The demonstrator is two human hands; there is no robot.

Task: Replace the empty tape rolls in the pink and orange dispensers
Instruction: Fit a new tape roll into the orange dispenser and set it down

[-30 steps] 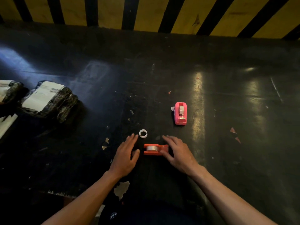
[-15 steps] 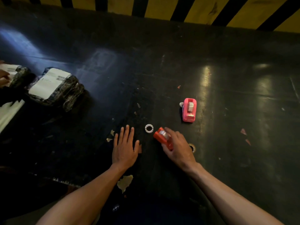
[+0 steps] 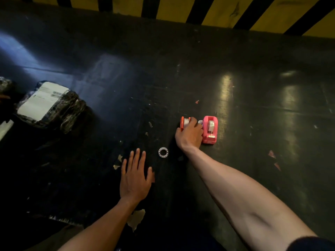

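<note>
The right hand (image 3: 190, 134) has its fingers curled around the orange dispenser (image 3: 184, 122), which carries a roll of clear tape between its side plates; whether the dispenser rests on the table or is held just off it cannot be told. The knuckles lie just beside the pink dispenser (image 3: 210, 129), which stands upright on the black table (image 3: 253, 109) with its own roll and a metal cutter at the near end — a small pale piece sits between the fingertips and the pink body, too blurred to identify.

The left hand (image 3: 135, 178) lies flat, palm down, fingers spread wide and holding nothing. Just beyond its fingertips and a little to the right, a white empty tape core (image 3: 163, 152) lies flat on the table, apart from both hands.

Far to the left sits a black plastic-wrapped parcel (image 3: 52, 105) with a white shipping label — its print and barcode are too small to read. Yellow-and-black hazard stripes (image 3: 217, 13) run along the far edge.
</note>
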